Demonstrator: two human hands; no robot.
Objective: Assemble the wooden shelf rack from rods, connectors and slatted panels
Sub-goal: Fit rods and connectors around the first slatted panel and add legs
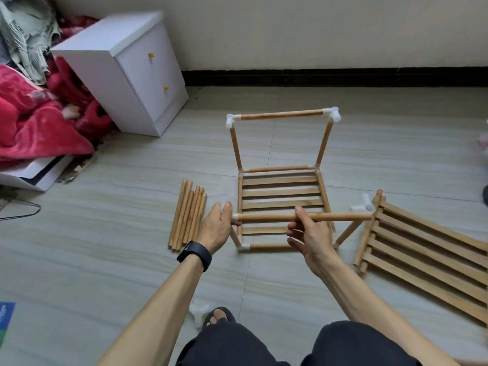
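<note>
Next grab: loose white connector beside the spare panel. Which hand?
Right, probably. The right hand sits nearer that connector; the left hand steadies the far end of the rod.

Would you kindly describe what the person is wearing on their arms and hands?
The left hand and right hand are ungloved, with no sleeves in view on either arm. A black watch-like band circles the left wrist; the right wrist wears nothing.
</note>
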